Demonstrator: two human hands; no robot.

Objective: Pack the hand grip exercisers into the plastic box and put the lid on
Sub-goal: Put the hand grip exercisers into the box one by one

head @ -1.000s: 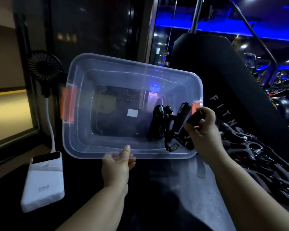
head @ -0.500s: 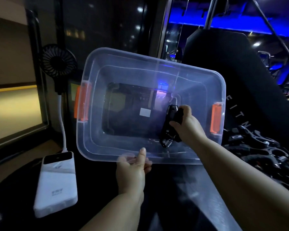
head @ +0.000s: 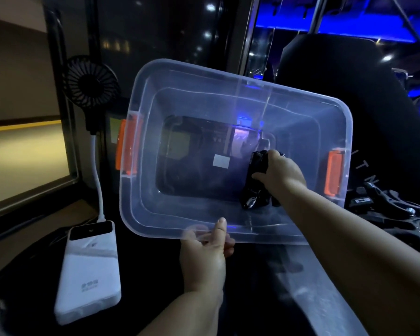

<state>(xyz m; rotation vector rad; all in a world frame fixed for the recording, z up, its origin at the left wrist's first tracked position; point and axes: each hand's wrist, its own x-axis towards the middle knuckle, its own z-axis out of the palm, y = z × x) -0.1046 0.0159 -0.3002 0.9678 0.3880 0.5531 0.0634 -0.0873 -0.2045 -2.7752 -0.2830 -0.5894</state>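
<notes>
A clear plastic box (head: 155, 214) with orange side clips is tilted with its open top facing me. My left hand (head: 205, 253) grips its near rim, thumb on the inside edge. My right hand (head: 279, 172) reaches inside the box at its right end, closed on a black hand grip exerciser (head: 254, 183) whose metal spring shows near the box floor. A pile of more black hand grip exercisers (head: 398, 214) lies to the right, outside the box. No lid is in view.
A white power bank (head: 90, 270) lies at the lower left, with a cable up to a small black fan (head: 90, 83). A black padded gym seat (head: 349, 93) stands behind the box. A dark surface lies under my arms.
My right hand has carried the exerciser from the box's right rim down into the box. The box has shifted slightly right in the view, still held by my left hand.
</notes>
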